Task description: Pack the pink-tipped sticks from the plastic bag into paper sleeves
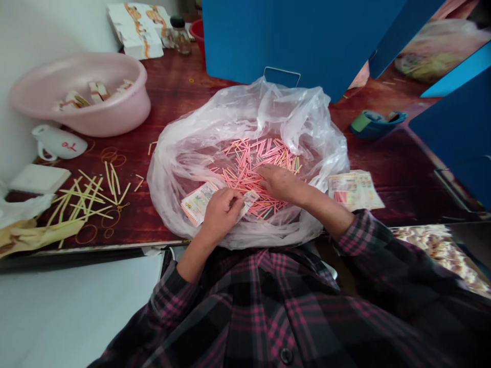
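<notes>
A clear plastic bag point(172, 145) lies spread wide on the table, its middle heaped with thin pink sticks point(241, 176), a few of them yellow or green. My right hand point(279, 183) reaches into the heap from the right, fingers drawn together on some pink sticks; its fingertips are partly hidden. Closer to me, my left hand point(223, 212) is closed on a small printed paper packet point(249, 200) that pokes out past the thumb. A stack of printed paper packets point(197, 203) rests on the bag just left of that hand.
Left: pink basin point(115, 110) with packets inside, white mug point(63, 143) on its side, loose yellow sticks point(86, 197), rubber bands point(87, 234). Behind the bag stands a blue panel point(276, 36) with a wire handle. Right: more printed packets point(362, 189), a blue container point(374, 128).
</notes>
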Action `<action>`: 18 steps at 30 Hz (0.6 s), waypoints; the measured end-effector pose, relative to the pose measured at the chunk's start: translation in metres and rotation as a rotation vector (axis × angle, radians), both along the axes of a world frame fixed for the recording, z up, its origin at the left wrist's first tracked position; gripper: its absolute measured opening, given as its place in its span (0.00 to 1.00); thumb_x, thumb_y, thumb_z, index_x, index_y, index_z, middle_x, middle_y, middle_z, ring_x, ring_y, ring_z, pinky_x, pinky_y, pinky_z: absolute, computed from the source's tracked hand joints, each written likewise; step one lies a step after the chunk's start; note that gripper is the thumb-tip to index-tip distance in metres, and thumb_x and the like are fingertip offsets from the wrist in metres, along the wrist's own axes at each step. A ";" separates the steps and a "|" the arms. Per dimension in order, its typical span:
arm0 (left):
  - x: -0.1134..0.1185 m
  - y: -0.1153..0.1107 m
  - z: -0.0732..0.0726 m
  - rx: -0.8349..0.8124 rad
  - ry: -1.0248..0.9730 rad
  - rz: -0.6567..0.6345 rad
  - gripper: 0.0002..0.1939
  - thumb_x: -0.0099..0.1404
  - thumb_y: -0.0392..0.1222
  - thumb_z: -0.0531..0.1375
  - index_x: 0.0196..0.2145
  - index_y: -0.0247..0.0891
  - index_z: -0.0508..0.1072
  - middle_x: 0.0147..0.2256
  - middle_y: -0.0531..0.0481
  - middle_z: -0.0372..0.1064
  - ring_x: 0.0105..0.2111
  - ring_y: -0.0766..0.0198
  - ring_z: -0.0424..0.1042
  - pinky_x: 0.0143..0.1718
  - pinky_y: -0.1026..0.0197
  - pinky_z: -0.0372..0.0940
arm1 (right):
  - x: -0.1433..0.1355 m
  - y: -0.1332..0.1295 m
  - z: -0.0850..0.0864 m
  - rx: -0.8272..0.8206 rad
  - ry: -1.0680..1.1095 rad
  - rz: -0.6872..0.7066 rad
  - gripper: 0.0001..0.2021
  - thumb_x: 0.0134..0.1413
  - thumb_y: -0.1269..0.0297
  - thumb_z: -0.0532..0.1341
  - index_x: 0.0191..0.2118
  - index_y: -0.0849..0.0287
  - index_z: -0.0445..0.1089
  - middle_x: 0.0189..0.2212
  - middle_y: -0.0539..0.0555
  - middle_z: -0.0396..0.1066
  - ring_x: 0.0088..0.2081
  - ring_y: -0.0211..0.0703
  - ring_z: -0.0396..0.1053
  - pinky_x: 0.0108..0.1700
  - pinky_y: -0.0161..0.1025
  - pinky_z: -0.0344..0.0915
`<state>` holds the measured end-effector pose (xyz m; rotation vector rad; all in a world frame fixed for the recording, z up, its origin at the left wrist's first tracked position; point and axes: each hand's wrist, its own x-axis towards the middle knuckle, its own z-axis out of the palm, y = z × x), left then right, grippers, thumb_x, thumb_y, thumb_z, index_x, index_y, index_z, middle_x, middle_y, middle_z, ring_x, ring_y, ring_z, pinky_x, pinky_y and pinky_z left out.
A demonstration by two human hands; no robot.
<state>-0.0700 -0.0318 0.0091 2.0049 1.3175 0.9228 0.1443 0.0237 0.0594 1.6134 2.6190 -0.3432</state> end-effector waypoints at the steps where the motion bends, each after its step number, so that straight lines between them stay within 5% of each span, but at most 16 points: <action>1: 0.000 0.000 0.000 -0.002 -0.003 0.002 0.06 0.70 0.36 0.60 0.34 0.42 0.74 0.35 0.49 0.78 0.38 0.57 0.75 0.47 0.54 0.70 | 0.000 0.000 0.002 -0.015 -0.044 -0.015 0.17 0.69 0.76 0.56 0.57 0.65 0.77 0.59 0.70 0.79 0.60 0.60 0.76 0.61 0.49 0.70; 8: 0.000 -0.001 0.000 -0.009 -0.019 0.001 0.06 0.70 0.37 0.61 0.33 0.42 0.74 0.35 0.49 0.78 0.37 0.57 0.75 0.47 0.54 0.70 | 0.001 -0.002 0.013 -0.002 -0.138 -0.150 0.17 0.72 0.71 0.54 0.59 0.65 0.75 0.49 0.71 0.83 0.52 0.64 0.81 0.52 0.50 0.71; 15: -0.003 -0.001 -0.002 -0.096 -0.197 0.040 0.05 0.71 0.41 0.61 0.35 0.42 0.74 0.34 0.50 0.76 0.37 0.59 0.75 0.41 0.57 0.70 | 0.029 0.013 -0.020 0.001 0.548 -0.198 0.11 0.70 0.59 0.57 0.43 0.57 0.74 0.40 0.57 0.79 0.42 0.49 0.75 0.50 0.45 0.71; 18: -0.006 -0.001 -0.005 -0.135 -0.315 0.058 0.07 0.72 0.45 0.62 0.36 0.42 0.74 0.35 0.50 0.76 0.36 0.60 0.74 0.38 0.59 0.69 | 0.032 0.013 -0.033 -0.012 0.824 -0.221 0.13 0.67 0.58 0.57 0.48 0.57 0.75 0.43 0.55 0.79 0.45 0.48 0.75 0.55 0.46 0.72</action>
